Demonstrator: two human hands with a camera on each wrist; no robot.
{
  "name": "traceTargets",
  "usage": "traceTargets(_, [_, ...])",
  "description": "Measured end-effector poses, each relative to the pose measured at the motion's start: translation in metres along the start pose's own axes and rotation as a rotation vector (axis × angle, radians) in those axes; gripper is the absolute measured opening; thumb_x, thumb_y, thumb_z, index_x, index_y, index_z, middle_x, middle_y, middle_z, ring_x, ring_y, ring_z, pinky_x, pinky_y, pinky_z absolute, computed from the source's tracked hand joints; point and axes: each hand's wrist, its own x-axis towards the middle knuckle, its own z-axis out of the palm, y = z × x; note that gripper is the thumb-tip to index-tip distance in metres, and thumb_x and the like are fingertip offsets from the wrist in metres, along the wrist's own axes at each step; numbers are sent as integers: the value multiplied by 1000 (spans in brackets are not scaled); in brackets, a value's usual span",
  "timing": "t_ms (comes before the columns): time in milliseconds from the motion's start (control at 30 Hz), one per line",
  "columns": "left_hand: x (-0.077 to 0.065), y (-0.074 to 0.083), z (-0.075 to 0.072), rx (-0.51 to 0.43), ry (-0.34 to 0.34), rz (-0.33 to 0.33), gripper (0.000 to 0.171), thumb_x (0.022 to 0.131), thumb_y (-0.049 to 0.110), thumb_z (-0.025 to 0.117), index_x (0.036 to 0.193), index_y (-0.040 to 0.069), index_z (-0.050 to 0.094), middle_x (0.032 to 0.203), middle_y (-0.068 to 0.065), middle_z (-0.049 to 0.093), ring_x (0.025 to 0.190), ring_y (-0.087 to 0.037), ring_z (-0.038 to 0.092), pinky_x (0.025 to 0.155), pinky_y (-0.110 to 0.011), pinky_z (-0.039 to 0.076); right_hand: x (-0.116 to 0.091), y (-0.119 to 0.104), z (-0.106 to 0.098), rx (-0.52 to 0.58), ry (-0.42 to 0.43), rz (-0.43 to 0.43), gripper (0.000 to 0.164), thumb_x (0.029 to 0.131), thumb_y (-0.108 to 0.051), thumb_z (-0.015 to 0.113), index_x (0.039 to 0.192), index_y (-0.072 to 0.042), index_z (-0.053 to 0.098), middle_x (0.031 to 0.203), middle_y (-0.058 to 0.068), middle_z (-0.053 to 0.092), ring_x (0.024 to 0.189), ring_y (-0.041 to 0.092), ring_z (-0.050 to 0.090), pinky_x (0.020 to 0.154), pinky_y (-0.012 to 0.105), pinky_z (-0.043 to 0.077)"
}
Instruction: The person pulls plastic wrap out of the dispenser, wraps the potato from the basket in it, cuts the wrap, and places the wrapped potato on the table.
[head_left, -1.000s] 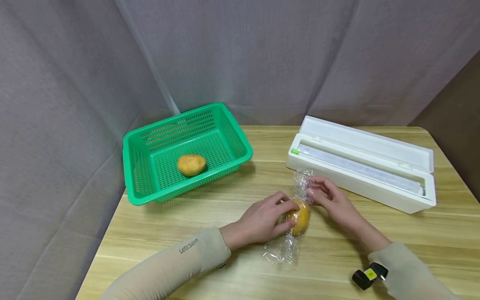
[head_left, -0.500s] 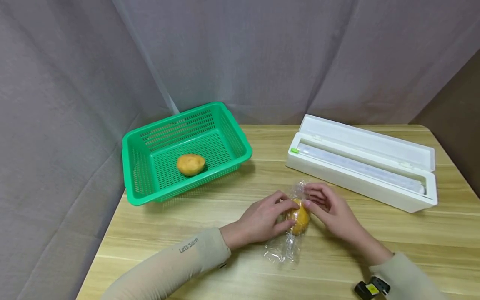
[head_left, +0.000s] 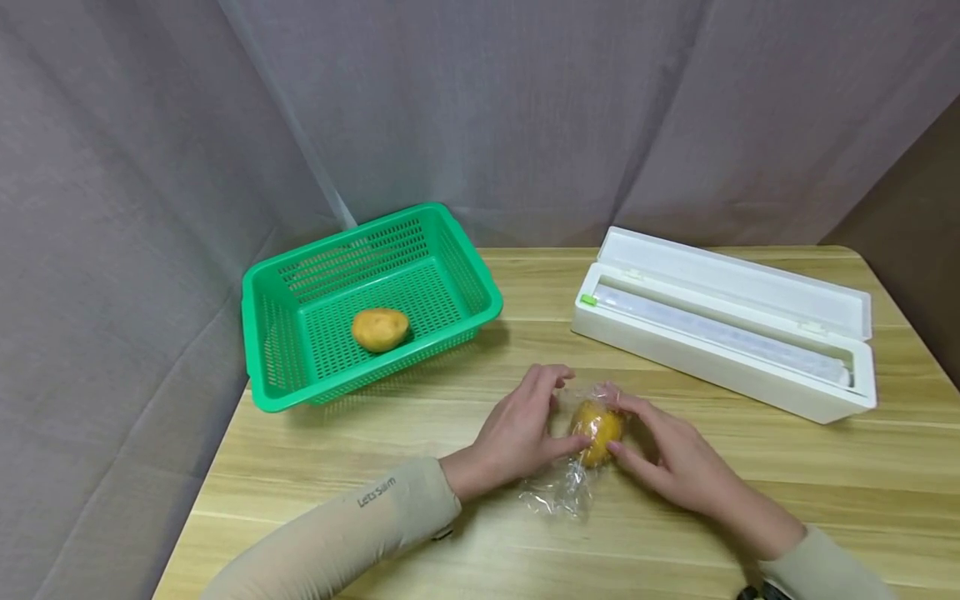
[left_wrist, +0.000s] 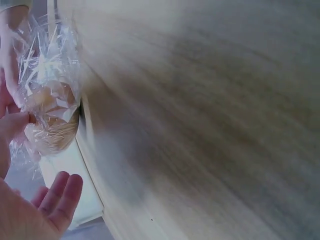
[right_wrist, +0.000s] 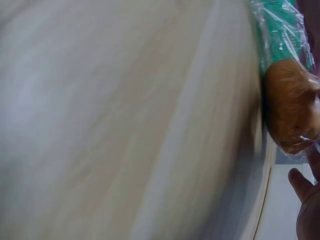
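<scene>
A yellow-brown potato (head_left: 597, 432) lies on the table in clear cling film (head_left: 558, 493), whose loose end spreads toward me. My left hand (head_left: 521, 433) is on its left side: the thumb presses the film against the potato, while the other fingers are lifted away from it, as the left wrist view also shows. From the right, my right hand (head_left: 675, 458) holds the wrapped potato, with fingers over its far end and the thumb at its side. Through the film, the potato's brown skin (right_wrist: 287, 107) shows in the right wrist view.
A green plastic basket (head_left: 375, 379) stands at the back left with a second, bare potato (head_left: 380, 330) inside. At the back right is a long white cling film box (head_left: 697, 358), lid up, a film roll (head_left: 720, 333) inside. Grey curtains hang behind the wooden table (head_left: 420, 542).
My right hand has moved toward me and folded the far film end over the potato. The left fingers have lifted off its top, while the left thumb stays on it.
</scene>
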Motion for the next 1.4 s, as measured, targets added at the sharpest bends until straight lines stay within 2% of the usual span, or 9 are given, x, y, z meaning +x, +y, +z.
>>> traceTargets(33, [0, 0, -1, 3, -7, 8, 80, 89, 44, 88, 150, 16, 46, 133, -4, 58, 100, -10, 62, 78, -18, 52, -2, 0, -1, -19, -13, -10, 73, 87, -16, 88, 152, -19, 55, 155, 8, 59, 132, 35, 64, 106, 56, 51])
traceTargets(67, [0, 0, -1, 10, -14, 24, 81, 90, 44, 87, 154, 18, 45, 138, -4, 57, 105, -11, 64, 82, -19, 54, -3, 1, -2, -33, -24, -26, 75, 88, -18, 87, 155, -19, 53, 159, 8, 55, 137, 34, 61, 108, 56, 50])
traceTargets(200, [1, -1, 0, 65, -34, 118, 61, 96, 41, 81, 149, 20, 58, 139, -1, 59, 114, -11, 66, 93, -23, 56, -9, 4, -5, -102, -59, -95, 79, 90, -27, 84, 160, -19, 49, 167, 6, 45, 152, 27, 44, 126, 38, 32])
traceTargets(333, [1, -2, 2, 134, -40, 175, 45, 100, 41, 76, 138, 20, 67, 133, 2, 63, 115, -10, 65, 96, -21, 54, -12, 7, -9, -144, -63, -182, 78, 91, -32, 80, 160, -14, 49, 169, 8, 41, 158, 24, 36, 129, 24, 15])
traceTargets(467, [1, -1, 1, 197, -59, 207, 40, 103, 42, 72, 137, 22, 70, 131, 4, 66, 115, -9, 66, 98, -22, 54, -13, 8, -14, -172, -69, -218, 77, 92, -35, 78, 160, -12, 50, 170, 8, 40, 158, 25, 35, 129, 25, 15])
traceTargets(600, [1, -1, 1, 281, -60, 272, 38, 106, 42, 67, 138, 22, 71, 130, 4, 69, 116, -10, 67, 100, -24, 54, -14, 6, -18, -162, -40, -191, 77, 91, -36, 78, 159, -10, 51, 167, 9, 44, 155, 25, 40, 129, 26, 17])
traceTargets(800, [-1, 0, 0, 382, -25, 364, 38, 107, 38, 66, 140, 20, 71, 130, 2, 72, 119, -14, 69, 104, -29, 54, -10, -2, -15, -158, -68, -186, 79, 100, -46, 71, 164, -8, 42, 170, 12, 40, 157, 28, 37, 131, 32, 14])
traceTargets(1067, [-4, 1, 2, 417, -6, 372, 40, 109, 37, 64, 144, 19, 69, 137, 3, 73, 120, -12, 71, 102, -30, 55, -21, -7, -4, -230, -138, -195, 90, 101, -55, 66, 168, -5, 31, 176, 16, 22, 163, 30, 22, 133, 38, 8])
traceTargets(1400, [-5, 1, 4, 434, -13, 363, 42, 109, 39, 63, 144, 18, 68, 140, 3, 70, 120, -13, 72, 102, -32, 56, -23, -10, -1, -265, -135, -208, 92, 103, -56, 62, 168, -1, 28, 177, 20, 18, 163, 31, 20, 133, 37, 7])
